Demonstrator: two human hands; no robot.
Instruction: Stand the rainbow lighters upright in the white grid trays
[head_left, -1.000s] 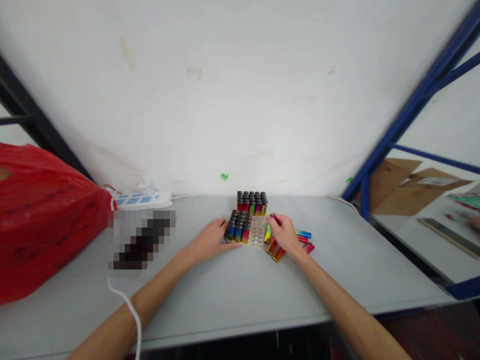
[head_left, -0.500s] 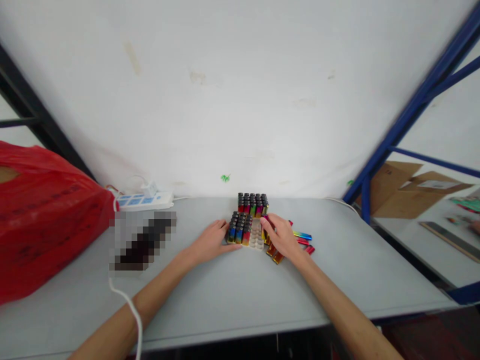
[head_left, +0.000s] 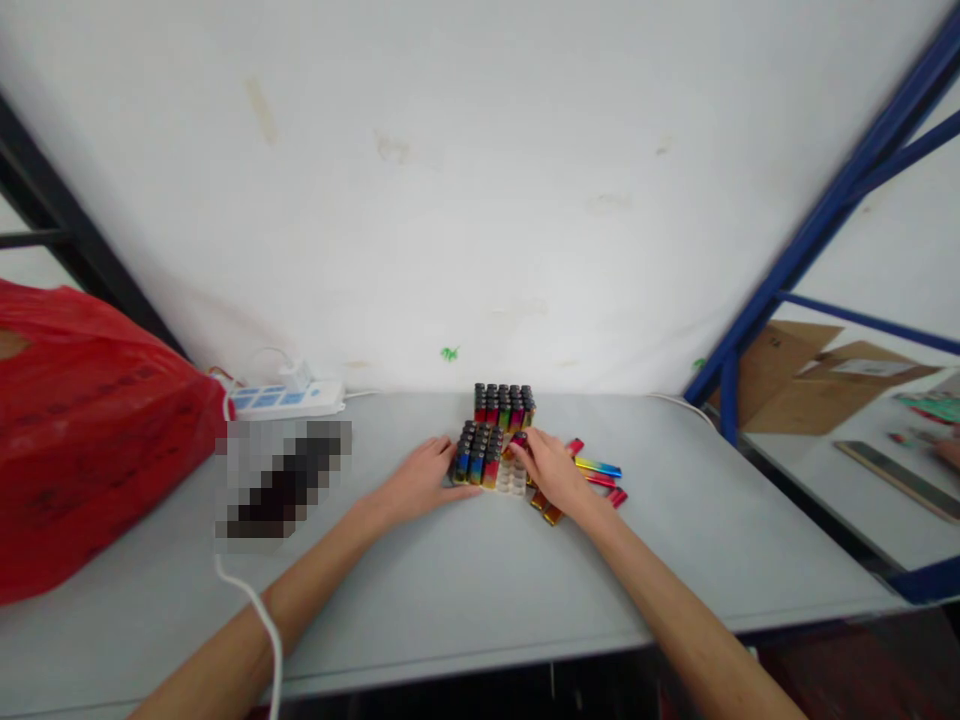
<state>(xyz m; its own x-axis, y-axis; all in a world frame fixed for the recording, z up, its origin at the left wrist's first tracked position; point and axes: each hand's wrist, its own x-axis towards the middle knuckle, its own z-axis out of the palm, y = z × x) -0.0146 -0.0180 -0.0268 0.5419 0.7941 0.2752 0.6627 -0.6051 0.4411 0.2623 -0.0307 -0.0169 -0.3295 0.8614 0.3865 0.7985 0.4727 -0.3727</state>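
Observation:
A pale moulded tray (head_left: pixel 513 482) carries rows of upright black-topped lighters (head_left: pixel 478 460) with shiny blue, red and gold bodies; empty cells show on its right side. My left hand (head_left: pixel 420 480) grips the tray's left side, thumb along the front edge. Between the thumb and fingers of my right hand (head_left: pixel 553 470) is a reddish-gold lighter (head_left: pixel 516 443), held over the rear of the empty cells. Loose lighters (head_left: pixel 598 468) in red, gold and blue lie to the right, partly hidden by that hand. Behind the tray stands another block of upright lighters (head_left: pixel 504 405).
On the left are a red plastic bag (head_left: pixel 97 440), a white power strip (head_left: pixel 292 400) and a pixelated dark object (head_left: pixel 289 485). A white cable (head_left: pixel 259 600) crosses over my left forearm. Blue rack posts (head_left: pixel 787 270) and a cardboard box (head_left: pixel 795 380) are at right.
My right hand has moved left from the loose lighters to above the tray's empty cells, carrying one lighter. My left hand stays at the tray's side.

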